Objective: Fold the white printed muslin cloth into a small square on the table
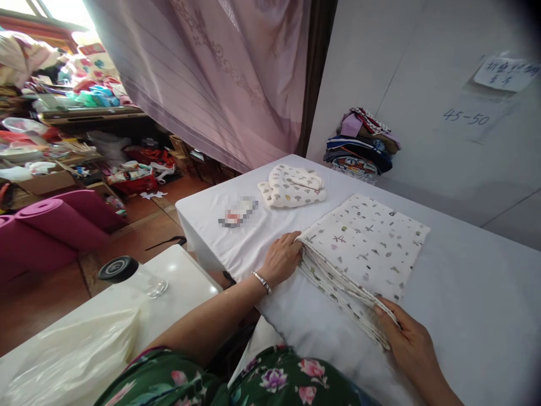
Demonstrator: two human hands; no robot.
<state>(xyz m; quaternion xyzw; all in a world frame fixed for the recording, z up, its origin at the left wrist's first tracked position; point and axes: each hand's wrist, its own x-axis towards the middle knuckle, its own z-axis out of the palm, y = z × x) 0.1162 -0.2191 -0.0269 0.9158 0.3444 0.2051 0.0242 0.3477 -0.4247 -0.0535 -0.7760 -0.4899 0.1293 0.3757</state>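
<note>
A white cloth with small printed figures point(367, 242) lies folded in several layers on the white-covered table in front of me. My left hand point(282, 258), with a bracelet at the wrist, is closed on the cloth's near left corner. At the near right corner, my right hand point(403, 332) pinches the layered edge between thumb and fingers. Between my hands the layers along the near edge are slightly spread. Beyond my left hand sits a smaller folded piece with a mushroom-like print point(293, 186), touched by neither hand.
A blurred-out small object point(239, 212) lies on the white tablecloth point(469, 299). Folded clothes point(359, 144) are stacked by the wall. At left, a white surface holds a black-lidded glass jar point(143, 279) and a plastic bag point(80, 361). A pink curtain point(220, 73) hangs behind.
</note>
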